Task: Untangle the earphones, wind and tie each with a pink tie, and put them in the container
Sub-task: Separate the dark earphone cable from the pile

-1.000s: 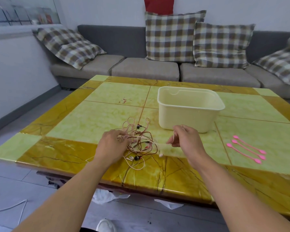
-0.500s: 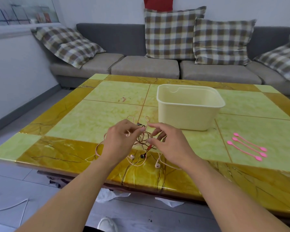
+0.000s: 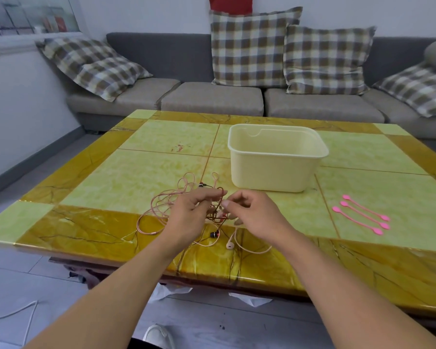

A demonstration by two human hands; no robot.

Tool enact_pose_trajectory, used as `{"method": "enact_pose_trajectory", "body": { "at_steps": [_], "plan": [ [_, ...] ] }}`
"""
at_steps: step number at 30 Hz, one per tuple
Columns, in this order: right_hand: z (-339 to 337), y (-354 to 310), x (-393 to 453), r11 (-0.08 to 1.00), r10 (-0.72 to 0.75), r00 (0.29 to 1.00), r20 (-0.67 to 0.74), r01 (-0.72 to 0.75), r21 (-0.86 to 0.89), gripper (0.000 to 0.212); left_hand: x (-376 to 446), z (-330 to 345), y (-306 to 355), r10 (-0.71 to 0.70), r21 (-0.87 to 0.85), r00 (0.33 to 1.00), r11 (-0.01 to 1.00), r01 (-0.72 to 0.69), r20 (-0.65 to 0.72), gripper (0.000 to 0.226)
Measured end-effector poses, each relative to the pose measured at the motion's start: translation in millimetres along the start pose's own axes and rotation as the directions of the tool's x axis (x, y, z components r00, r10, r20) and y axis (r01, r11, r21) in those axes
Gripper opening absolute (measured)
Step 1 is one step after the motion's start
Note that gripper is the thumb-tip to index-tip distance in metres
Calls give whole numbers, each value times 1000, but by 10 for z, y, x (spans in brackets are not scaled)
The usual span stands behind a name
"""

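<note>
Yellow-green counter (image 3: 116, 182): tangled earphones (image 3: 186, 205) near front edge. Left hand (image 3: 189, 212) pinches dark cord; right hand (image 3: 252, 212) curled, fingertips in tangle. Container (image 3: 274, 170) behind, pink ties (image 3: 360, 215) right.

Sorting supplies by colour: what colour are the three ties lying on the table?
Pink. The three ties show clearly in the head view, right of the container.

Glossy marble-look table (image 3: 91, 230), seemingly matt plastic container (image 3: 269, 175), cloth cushions (image 3: 252, 49).
</note>
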State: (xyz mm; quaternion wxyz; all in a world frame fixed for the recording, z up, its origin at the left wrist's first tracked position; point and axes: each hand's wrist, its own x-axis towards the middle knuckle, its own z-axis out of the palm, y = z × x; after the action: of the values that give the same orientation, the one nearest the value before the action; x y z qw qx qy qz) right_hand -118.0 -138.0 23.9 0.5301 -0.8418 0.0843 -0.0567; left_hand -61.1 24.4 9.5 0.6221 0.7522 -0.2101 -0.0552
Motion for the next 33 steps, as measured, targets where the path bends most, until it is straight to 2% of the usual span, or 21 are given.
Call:
{"method": "enact_pose_trajectory", "body": {
  "at_steps": [2,5,8,10,12,13,15,16,18,19,20,21,23,25,26,28,30,33],
  "plan": [
    [17,26,-9,999,-7,1000,28,8,-39,8,31,11,-41,57,49,998,997,-57,-6,28],
    [13,22,-65,995,-66,998,-7,65,-79,9,42,43,-61,79,57,996,995,-77,-31,18],
    [-12,1,-100,998,-64,997,-47,63,-20,12,66,91,-55,60,53,998,997,-60,4,27],
    [-50,-4,-107,998,-50,996,-79,47,-44,13,77,140,-55,28,31,998,999,-30,51,38],
    [-113,3,-111,997,-56,991,-122,49,-54,15,69,194,-46,16,91,997,996,-22,72,37],
    [-141,-13,-124,998,-65,985,-159,64,-13,16,70,205,-75,6,158,997,987,-19,82,32],
    [-199,-89,-136,968,-84,958,-274,144,205,21,99,181,-174,-61,344,993,939,21,106,23],
    [-242,-138,-133,910,-90,937,-339,216,355,24,115,150,-225,-109,435,988,899,54,105,23],
    [-387,-245,-149,698,-82,911,-405,342,629,25,142,91,-294,-152,520,986,849,95,67,25],
    [-470,-283,-167,604,-65,908,-414,366,708,25,154,63,-304,-147,554,988,826,99,43,27],
    [-549,-292,-186,556,-37,905,-423,371,744,26,167,40,-317,-143,589,990,802,103,22,32],
    [-625,-276,-198,566,-2,900,-435,360,742,26,179,19,-329,-151,628,988,769,114,6,38],
    [-756,-130,-164,731,42,891,-451,280,622,26,208,-19,-369,-166,677,986,723,133,-16,44],
    [-852,2,-145,939,50,910,-411,98,330,25,215,-30,-406,-192,676,981,718,168,-41,47],
    [-885,46,-147,988,57,933,-355,-2,155,23,214,-26,-415,-193,662,980,727,181,-57,51],
    [-904,143,-171,975,97,979,-182,-130,-181,18,222,-22,-391,-165,645,977,734,212,-133,57],
    [-878,240,-190,863,180,982,-48,-182,-472,22,248,-56,-385,-111,658,967,714,237,-229,57],
    [-847,318,-190,772,322,945,63,-224,-596,28,262,-99,-395,-160,642,958,715,278,-236,61]
  ]
}}
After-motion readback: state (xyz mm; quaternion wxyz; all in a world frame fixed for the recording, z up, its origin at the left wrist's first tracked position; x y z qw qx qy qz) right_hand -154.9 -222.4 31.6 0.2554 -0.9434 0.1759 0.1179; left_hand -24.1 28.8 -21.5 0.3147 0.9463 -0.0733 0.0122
